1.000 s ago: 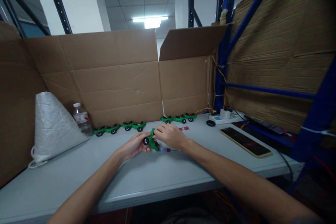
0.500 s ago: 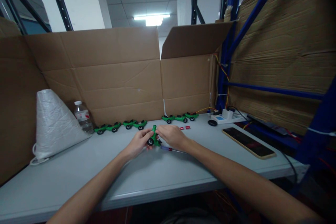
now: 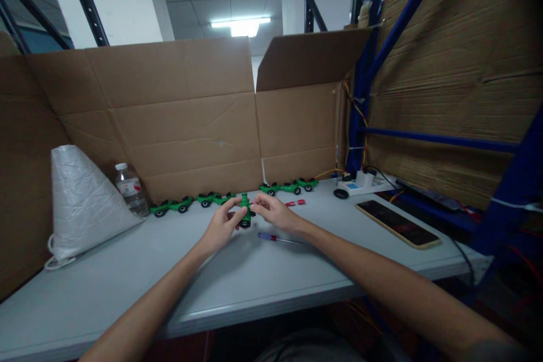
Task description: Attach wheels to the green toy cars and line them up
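Note:
My left hand grips a small green toy car with black wheels, holding it on end above the table. Close against the car's right side, the fingers of my right hand are pinched together; what is between their tips is too small to make out. Below my right hand a screwdriver with a purplish, red-banded handle lies on the tabletop, its thin shaft pointing right. Behind that hand a red-handled tool is partly hidden.
Several green toy cars line the back of the white table against a cardboard wall. A silver bag and water bottle stand left. A phone, black ring and power strip lie right.
The car has been turned and raised slightly between my hands. My right hand's fingers have drawn back to the car's right side, leaving the screwdriver handle in plain view.

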